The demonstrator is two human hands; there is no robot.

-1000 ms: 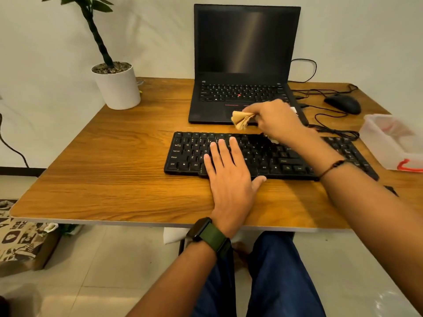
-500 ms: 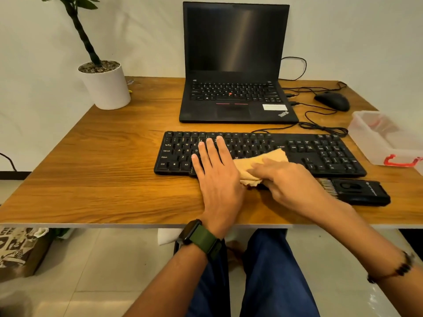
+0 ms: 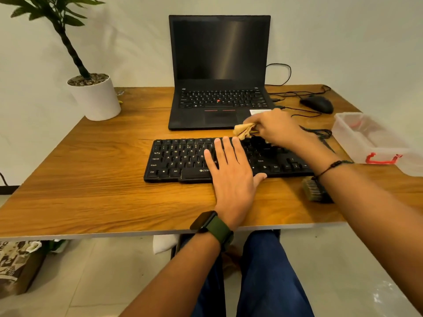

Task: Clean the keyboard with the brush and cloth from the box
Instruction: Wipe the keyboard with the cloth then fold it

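A black keyboard (image 3: 180, 159) lies across the middle of the wooden table (image 3: 91, 179). My left hand (image 3: 231, 175) lies flat on its middle keys, fingers straight. My right hand (image 3: 274, 129) grips a bunched tan cloth (image 3: 243, 130) over the keyboard's far edge, right of centre. The black brush (image 3: 312, 189) lies on the table in front of the keyboard's right end, mostly hidden by my right forearm. The clear plastic box (image 3: 357, 136) with a red latch stands at the table's right edge.
An open black laptop (image 3: 219, 72) stands behind the keyboard. A black mouse (image 3: 317, 104) and loose cables (image 3: 318, 133) lie at the back right. A white plant pot (image 3: 96, 99) stands at the back left. My knees are under the table's front edge.
My right hand has swept the cloth from the keyboard's near edge back up to its far edge. My left hand has stayed flat on the keys.
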